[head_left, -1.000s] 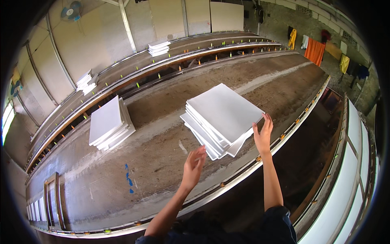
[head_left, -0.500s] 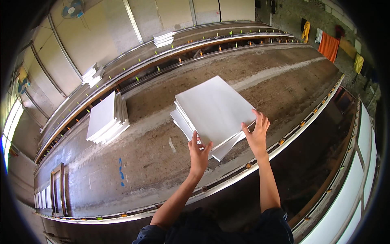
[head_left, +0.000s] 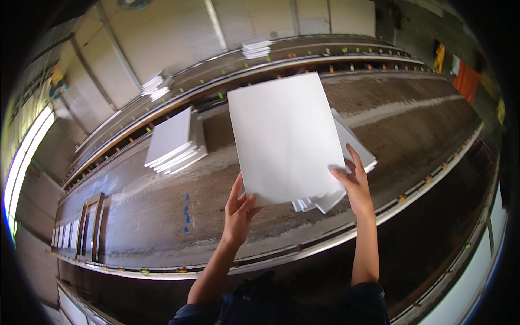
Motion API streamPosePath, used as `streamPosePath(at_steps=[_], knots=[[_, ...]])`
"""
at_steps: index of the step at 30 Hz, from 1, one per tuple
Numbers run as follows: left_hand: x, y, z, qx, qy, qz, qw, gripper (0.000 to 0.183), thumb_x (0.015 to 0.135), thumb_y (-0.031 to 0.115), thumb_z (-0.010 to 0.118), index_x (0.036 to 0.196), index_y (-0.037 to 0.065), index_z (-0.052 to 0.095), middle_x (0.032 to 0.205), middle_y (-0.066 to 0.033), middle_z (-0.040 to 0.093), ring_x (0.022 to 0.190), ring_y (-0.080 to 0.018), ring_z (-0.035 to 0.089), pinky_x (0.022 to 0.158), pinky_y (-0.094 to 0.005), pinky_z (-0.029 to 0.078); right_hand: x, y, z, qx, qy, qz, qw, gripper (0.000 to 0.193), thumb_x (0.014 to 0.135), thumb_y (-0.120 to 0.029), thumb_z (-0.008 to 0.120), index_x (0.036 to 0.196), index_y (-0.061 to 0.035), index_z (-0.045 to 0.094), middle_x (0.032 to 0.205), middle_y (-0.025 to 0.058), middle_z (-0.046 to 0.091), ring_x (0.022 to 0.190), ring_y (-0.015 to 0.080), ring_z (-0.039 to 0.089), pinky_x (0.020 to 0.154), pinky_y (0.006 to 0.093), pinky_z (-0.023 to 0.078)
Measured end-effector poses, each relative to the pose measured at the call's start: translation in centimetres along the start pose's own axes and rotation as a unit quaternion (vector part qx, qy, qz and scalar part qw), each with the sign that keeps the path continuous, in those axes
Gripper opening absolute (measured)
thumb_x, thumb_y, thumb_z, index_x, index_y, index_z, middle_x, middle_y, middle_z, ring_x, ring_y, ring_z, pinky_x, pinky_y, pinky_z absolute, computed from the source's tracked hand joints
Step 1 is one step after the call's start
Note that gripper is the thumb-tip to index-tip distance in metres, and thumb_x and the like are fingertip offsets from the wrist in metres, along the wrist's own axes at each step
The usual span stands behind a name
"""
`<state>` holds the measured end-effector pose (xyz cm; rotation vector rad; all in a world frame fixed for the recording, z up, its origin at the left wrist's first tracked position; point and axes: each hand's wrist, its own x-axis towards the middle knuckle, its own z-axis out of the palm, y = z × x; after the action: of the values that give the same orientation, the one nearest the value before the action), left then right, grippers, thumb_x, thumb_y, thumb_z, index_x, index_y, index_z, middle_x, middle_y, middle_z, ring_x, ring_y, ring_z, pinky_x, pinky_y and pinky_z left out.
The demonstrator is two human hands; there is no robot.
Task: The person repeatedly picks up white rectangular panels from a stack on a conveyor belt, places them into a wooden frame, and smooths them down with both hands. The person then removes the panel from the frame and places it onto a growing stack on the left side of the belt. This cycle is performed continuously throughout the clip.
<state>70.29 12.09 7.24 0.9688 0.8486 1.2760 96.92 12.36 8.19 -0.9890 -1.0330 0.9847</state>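
Observation:
I hold a flat white rectangular panel [head_left: 284, 138] raised above the long table [head_left: 233, 235]. My left hand [head_left: 237, 214] grips its lower left corner, fingers under and thumb near the edge. My right hand [head_left: 356, 184] pinches its lower right edge. Partly hidden behind it, a pile of similar white panels [head_left: 352, 138] lies on the table, its layers turned at uneven angles. Left of the held panel stands another pile of white panels [head_left: 170, 138], with its edges stepped.
A wooden frame [head_left: 90, 227] lies at the table's left end. Small coloured stops [head_left: 401, 199] line the near rail. Beyond, a second long table carries two white piles [head_left: 256, 49] [head_left: 156, 85]. An orange cloth [head_left: 467, 85] hangs at the far right.
The top panel has come up off the pile in both my hands and moved left. The pile beneath now shows at its right. My view has also shifted.

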Motion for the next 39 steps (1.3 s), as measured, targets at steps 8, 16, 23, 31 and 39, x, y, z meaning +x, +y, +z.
streamPosePath(at_steps=[8, 16, 23, 31, 39], knots=[[-7.4, 6.7, -16.1, 0.025, 0.066, -0.007, 0.997, 0.062, 0.087, 0.003, 0.053, 0.141, 0.018, 0.026, 0.114, -0.009, 0.059, 0.096, -0.0127, 0.058, 0.078, -0.0266, 0.051, -1.8, 2.8, 17.3, 0.093, -0.14, 0.167, 0.972, 0.073, 0.082, -0.021, 0.064, 0.14, -0.0049, 0.023, 0.129, 0.0139, 0.042, 0.118, 0.0208, 0.039, 0.095, 0.0347, 0.034], [-13.2, 12.4, -35.6, -0.029, 0.147, 0.035, 0.988, 0.059, 0.086, 0.002, 0.053, 0.139, 0.005, 0.027, 0.119, -0.0156, 0.054, 0.106, -0.0217, 0.055, 0.087, -0.0364, 0.048, -6.2, 6.5, 38.7, 0.108, -0.234, 0.198, 0.946, 0.064, 0.082, -0.019, 0.062, 0.136, -0.0053, 0.029, 0.124, 0.0102, 0.045, 0.114, 0.0195, 0.042, 0.094, 0.0325, 0.035], [-16.3, 17.4, -51.0, 0.044, 0.227, 0.101, 0.968, 0.049, 0.092, 0.01, 0.049, 0.138, 0.005, 0.03, 0.126, -0.0086, 0.049, 0.11, -0.0126, 0.048, 0.092, -0.0286, 0.041, -10.2, 12.2, 57.3, 0.079, -0.255, 0.22, 0.938, 0.063, 0.082, -0.02, 0.061, 0.135, -0.006, 0.029, 0.122, 0.0102, 0.045, 0.113, 0.0201, 0.043, 0.095, 0.0329, 0.035], [-19.1, 18.3, -59.8, 0.183, 0.324, 0.126, 0.919, 0.044, 0.094, 0.007, 0.044, 0.136, 0.004, 0.033, 0.114, -0.0071, 0.053, 0.105, -0.0113, 0.046, 0.092, -0.0239, 0.035, -13.3, 13.9, 67.9, 0.013, -0.293, 0.193, 0.936, 0.057, 0.083, -0.018, 0.059, 0.131, -0.0035, 0.032, 0.119, 0.0127, 0.046, 0.11, 0.0195, 0.045, 0.094, 0.0321, 0.036], [-23.7, 19.1, -62.5, 0.256, 0.391, 0.073, 0.881, 0.046, 0.093, 0.01, 0.047, 0.137, 0.008, 0.034, 0.069, 0.0003, 0.047, 0.064, -0.0057, 0.045, 0.06, -0.022, 0.042, -15.9, 16.2, 71.9, 0.054, -0.348, 0.196, 0.915, 0.056, 0.083, -0.017, 0.058, 0.131, -0.0032, 0.033, 0.118, 0.0131, 0.048, 0.109, 0.0205, 0.047, 0.092, 0.032, 0.038]])
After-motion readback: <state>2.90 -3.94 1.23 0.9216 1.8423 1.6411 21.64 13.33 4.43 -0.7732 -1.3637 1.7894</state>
